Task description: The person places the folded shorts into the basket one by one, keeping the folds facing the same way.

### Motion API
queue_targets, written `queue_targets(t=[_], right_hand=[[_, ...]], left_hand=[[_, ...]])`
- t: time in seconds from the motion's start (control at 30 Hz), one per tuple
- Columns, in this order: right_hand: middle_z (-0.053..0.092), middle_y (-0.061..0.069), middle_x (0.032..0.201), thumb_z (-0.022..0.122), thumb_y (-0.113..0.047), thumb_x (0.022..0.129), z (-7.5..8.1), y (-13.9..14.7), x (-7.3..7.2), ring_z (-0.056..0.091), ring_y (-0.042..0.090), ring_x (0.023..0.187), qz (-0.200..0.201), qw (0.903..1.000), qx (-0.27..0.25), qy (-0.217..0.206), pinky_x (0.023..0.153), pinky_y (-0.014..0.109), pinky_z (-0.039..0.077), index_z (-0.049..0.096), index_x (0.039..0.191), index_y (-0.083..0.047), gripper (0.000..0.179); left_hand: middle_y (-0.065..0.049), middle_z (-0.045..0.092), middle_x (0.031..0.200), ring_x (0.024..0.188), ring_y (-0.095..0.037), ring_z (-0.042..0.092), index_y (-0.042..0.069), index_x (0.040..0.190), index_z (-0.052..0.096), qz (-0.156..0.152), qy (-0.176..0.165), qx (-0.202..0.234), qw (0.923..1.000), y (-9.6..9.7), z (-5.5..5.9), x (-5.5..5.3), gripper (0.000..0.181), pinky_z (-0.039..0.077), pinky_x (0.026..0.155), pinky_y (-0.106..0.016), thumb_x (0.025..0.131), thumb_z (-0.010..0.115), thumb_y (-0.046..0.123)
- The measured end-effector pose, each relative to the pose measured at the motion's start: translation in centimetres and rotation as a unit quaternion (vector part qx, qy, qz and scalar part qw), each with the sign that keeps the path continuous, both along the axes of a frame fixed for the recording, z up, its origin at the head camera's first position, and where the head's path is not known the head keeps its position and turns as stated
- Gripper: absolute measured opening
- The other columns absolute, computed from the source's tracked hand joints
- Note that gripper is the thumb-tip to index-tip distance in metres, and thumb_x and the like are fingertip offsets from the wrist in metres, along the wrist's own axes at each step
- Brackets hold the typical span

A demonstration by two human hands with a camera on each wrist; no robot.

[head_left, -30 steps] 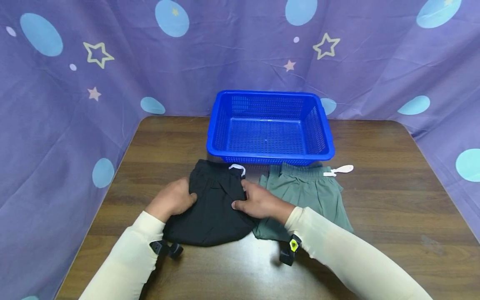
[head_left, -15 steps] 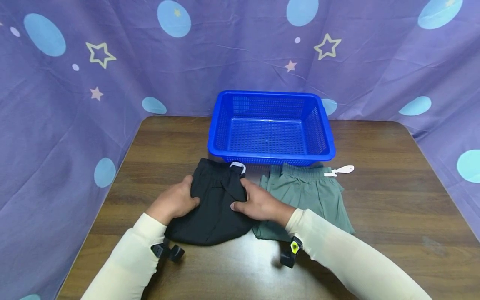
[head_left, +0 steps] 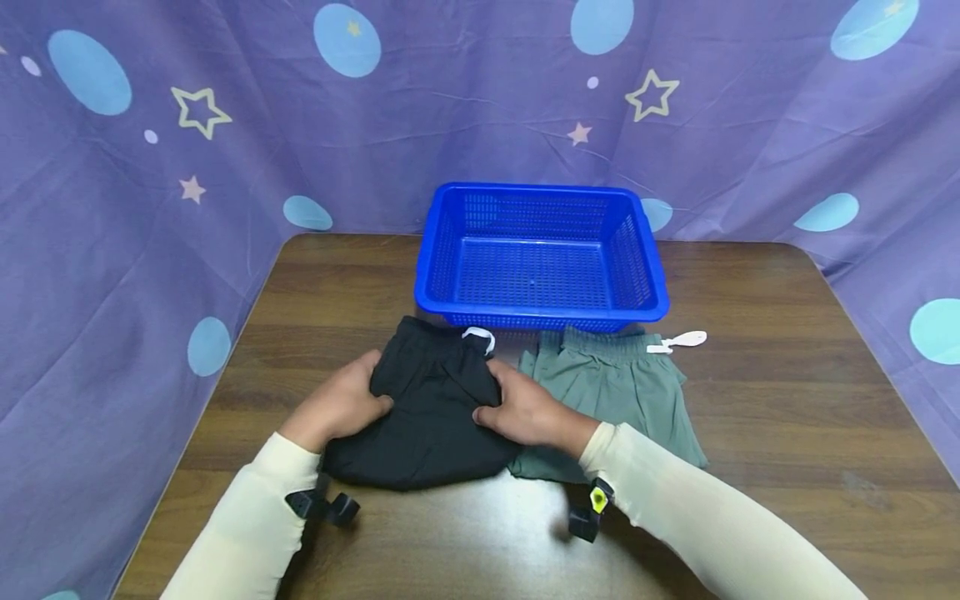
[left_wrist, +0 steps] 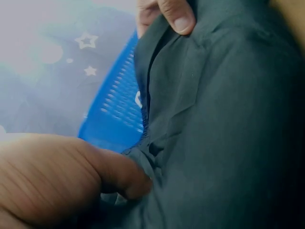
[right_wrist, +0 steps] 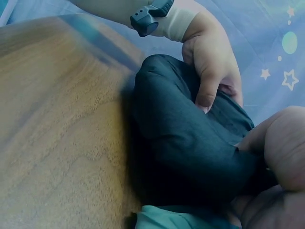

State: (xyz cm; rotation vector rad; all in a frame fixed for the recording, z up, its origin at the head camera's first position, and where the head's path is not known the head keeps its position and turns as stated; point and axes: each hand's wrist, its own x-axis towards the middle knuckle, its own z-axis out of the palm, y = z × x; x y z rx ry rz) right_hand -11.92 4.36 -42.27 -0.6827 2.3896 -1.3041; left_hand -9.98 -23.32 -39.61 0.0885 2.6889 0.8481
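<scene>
On the left, your cream-coloured, close-fitting left sleeve reached in over the tabletop's front edge, a black wrist-worn camera strapped near its cuff. Your left hand grasped the left side of a pair of black, soft fabric shorts, thumb on top and fingers round the side. The shorts lay left of the tabletop's centre, waistband toward the back edge and wide lower end toward the front edge; a white looped drawstring stuck out at the waistband's right end. Behind, at the back edge of the brown wood-grain tabletop, stood a blue rectangular plastic mesh basket, its front left corner near that waistband. Your right hand pinched the shorts' right side between thumb and fingers. Beside them, partly under your right forearm, lay a pair of grey-green fabric shorts, with a flat white strip pointing toward the tabletop's right edge; any print on it was too small to read. Your right wrist band bore a yellow badge, its dark mark illegible. A purple cloth backdrop printed with stars and pale-blue ovals hung past the back edge.
</scene>
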Motion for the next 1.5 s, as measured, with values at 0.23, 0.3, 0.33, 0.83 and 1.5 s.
queue_targets(t=[0.23,0.3,0.33,0.83,1.5], right_hand=[[0.068,0.003,0.109,0.076,-0.01,0.084,1.8,1.0,0.7,0.062,0.017,0.1,0.003,0.9995,-0.03,0.007,0.093,0.038,0.049,0.058,0.128,-0.004,0.047],[0.068,0.002,0.11,0.075,-0.009,0.085,2.5,1.3,0.9,0.062,0.016,0.101,0.01,0.999,-0.043,0.003,0.093,0.037,0.049,0.058,0.129,-0.005,0.047],[0.068,0.002,0.11,0.075,-0.008,0.085,2.7,1.4,1.0,0.062,0.016,0.101,0.014,0.9987,-0.049,0.001,0.093,0.037,0.049,0.058,0.128,-0.005,0.047],[0.07,0.0,0.109,0.074,-0.008,0.086,5.7,2.0,2.2,0.063,0.014,0.102,0.042,0.9961,-0.077,0.003,0.092,0.033,0.049,0.058,0.127,-0.007,0.044],[0.072,0.011,0.108,0.072,0.0,0.088,9.8,4.5,-0.5,0.071,0.021,0.093,0.007,0.9938,-0.109,-0.018,0.083,0.038,0.057,0.054,0.132,0.001,0.048]], left_hand=[[-0.013,0.066,0.112,0.104,-0.029,0.061,0.002,0.126,0.054,-0.012,0.018,0.062,0.9979,-0.5,2.6,1.1,0.04,0.047,0.089,-0.049,0.091,0.07,0.01],[-0.012,0.066,0.111,0.103,-0.028,0.061,0.002,0.126,0.054,-0.016,0.023,0.063,0.9977,-0.4,3.3,1.3,0.04,0.047,0.088,-0.048,0.091,0.07,0.011],[-0.012,0.066,0.111,0.102,-0.027,0.061,0.002,0.126,0.054,-0.016,0.024,0.063,0.9976,-0.4,3.6,1.5,0.04,0.047,0.088,-0.047,0.091,0.07,0.011],[-0.005,0.064,0.097,0.089,-0.022,0.061,0.005,0.121,0.052,-0.035,0.057,0.03,0.9973,-0.4,7.8,3.4,0.036,0.048,0.078,-0.042,0.091,0.071,0.014],[-0.014,0.067,0.109,0.101,-0.028,0.061,0.0,0.129,0.052,-0.032,0.093,0.041,0.9944,2.3,11.6,0.0,0.044,0.047,0.09,-0.048,0.093,0.069,0.017]])
